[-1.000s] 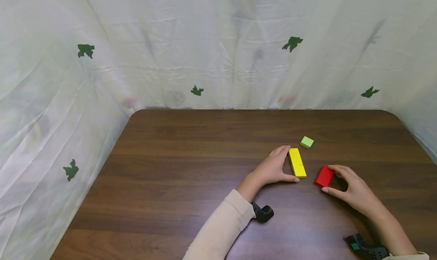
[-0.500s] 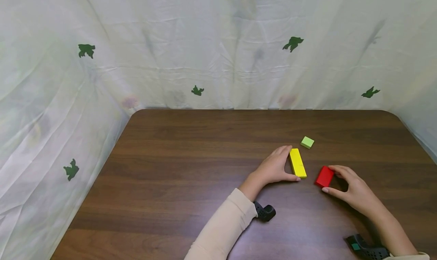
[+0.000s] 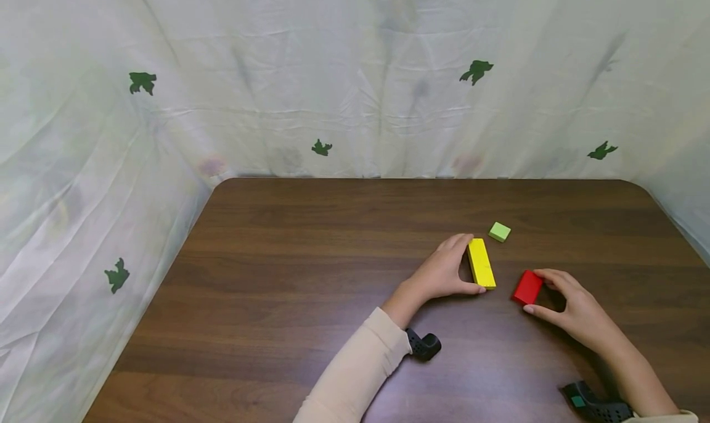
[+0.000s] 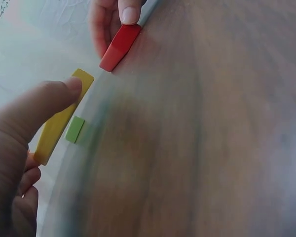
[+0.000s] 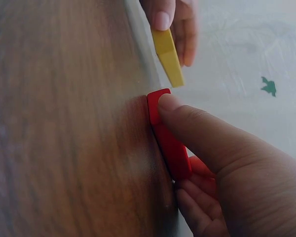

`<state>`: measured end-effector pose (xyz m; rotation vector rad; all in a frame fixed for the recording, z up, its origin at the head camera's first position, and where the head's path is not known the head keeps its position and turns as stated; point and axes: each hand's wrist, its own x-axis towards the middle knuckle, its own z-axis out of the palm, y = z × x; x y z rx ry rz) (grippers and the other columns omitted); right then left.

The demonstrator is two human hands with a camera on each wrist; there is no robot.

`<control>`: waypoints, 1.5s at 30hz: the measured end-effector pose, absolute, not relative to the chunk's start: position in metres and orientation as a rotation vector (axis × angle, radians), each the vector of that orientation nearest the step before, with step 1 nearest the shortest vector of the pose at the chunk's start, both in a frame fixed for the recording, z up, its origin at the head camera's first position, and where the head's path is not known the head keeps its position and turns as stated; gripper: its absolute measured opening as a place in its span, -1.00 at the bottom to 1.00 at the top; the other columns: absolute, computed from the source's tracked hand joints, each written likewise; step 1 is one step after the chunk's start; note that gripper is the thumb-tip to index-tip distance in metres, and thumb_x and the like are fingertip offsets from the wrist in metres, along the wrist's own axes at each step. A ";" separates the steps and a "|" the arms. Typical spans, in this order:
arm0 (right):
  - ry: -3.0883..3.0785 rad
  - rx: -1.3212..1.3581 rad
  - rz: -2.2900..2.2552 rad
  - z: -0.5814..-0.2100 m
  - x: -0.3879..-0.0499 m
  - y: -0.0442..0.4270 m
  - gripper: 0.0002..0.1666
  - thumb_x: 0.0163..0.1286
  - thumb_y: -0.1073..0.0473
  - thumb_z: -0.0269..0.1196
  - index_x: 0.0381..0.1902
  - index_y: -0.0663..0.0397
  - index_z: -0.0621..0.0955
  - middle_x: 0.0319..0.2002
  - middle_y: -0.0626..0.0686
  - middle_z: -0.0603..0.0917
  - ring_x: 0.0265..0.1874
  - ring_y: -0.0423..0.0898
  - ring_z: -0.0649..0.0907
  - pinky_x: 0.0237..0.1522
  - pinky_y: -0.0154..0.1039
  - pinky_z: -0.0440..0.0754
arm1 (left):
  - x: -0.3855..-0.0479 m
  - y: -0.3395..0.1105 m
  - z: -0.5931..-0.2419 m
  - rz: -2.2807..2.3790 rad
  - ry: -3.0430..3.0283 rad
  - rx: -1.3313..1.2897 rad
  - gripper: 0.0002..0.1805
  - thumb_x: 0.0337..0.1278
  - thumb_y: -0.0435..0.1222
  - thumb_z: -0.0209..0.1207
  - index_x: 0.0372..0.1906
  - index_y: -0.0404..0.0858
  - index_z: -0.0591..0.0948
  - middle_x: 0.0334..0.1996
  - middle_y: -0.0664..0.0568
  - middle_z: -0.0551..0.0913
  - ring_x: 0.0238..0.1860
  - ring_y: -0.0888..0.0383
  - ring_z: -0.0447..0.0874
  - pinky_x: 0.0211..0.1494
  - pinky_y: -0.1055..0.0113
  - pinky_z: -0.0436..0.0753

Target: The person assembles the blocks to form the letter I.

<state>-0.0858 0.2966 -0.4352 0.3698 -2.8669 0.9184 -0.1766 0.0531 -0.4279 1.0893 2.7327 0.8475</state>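
Left hand pinches the yellow block end to end, thumb nearest; if that thumb slackens, the block could twist or drop. Just beyond the fingertips, the small green block sits loose, and a sideways swing might knock it. Then the red block, pinched at the right hand's left on the counter: uneven squeezing could skid it.
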 end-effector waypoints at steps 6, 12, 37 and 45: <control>-2.862 0.371 0.907 -0.436 -0.086 0.297 -0.21 -0.04 0.03 0.42 0.08 0.28 0.38 0.02 0.24 0.37 -0.07 0.20 0.44 -0.18 0.14 0.36 | -0.175 0.046 -0.424 0.863 2.754 1.140 0.08 -0.31 0.10 0.35 0.33 -0.30 0.10 0.27 -0.03 0.19 0.28 0.13 0.08 0.27 0.42 0.08; -2.867 0.369 0.921 -0.437 -0.085 0.297 -0.21 -0.03 0.03 0.41 0.10 0.27 0.37 0.03 0.24 0.37 -0.06 0.21 0.43 -0.18 0.14 0.36 | -0.174 0.040 -0.421 0.867 2.756 1.165 0.10 -0.31 0.10 0.34 0.34 -0.31 0.07 0.28 -0.03 0.16 0.30 0.14 0.05 0.28 0.42 0.03; -2.878 0.357 0.954 -0.437 -0.085 0.299 -0.20 -0.01 0.03 0.40 0.12 0.28 0.35 0.05 0.25 0.35 -0.05 0.23 0.41 -0.17 0.18 0.36 | -0.165 -0.001 -0.406 0.849 2.800 1.257 0.09 -0.32 0.06 0.36 0.32 -0.34 0.10 0.26 -0.05 0.20 0.29 0.11 0.07 0.29 0.43 0.02; -2.875 0.367 0.949 -0.437 -0.085 0.298 -0.21 -0.01 0.04 0.41 0.11 0.27 0.36 0.04 0.24 0.36 -0.06 0.22 0.42 -0.18 0.15 0.35 | -0.163 -0.015 -0.407 0.843 2.813 1.291 0.08 -0.32 0.05 0.37 0.31 -0.36 0.11 0.26 -0.07 0.21 0.29 0.08 0.09 0.29 0.42 0.03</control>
